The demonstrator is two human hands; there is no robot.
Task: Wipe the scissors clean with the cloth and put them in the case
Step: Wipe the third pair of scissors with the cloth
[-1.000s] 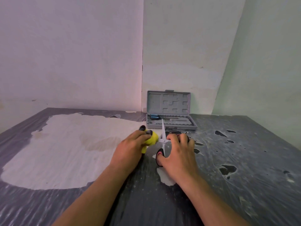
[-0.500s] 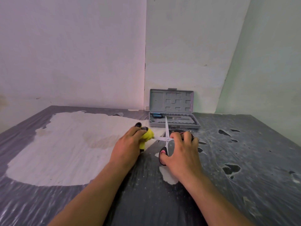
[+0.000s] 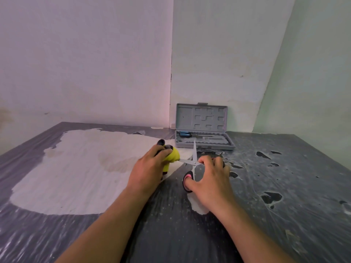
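Pinching the yellow cloth (image 3: 171, 155) around one spread blade, my left hand (image 3: 147, 170) wiped while my right hand (image 3: 209, 179) gripped the scissors (image 3: 192, 163) by their handles, blades open for access; the open case (image 3: 204, 137) waited near the counter's (image 3: 284, 186) far edge

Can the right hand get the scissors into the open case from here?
Probably yes. The right hand holds the scissors by the handles, and the case sits open just beyond, with bare table between. But the left hand has the cloth pinched on one blade.
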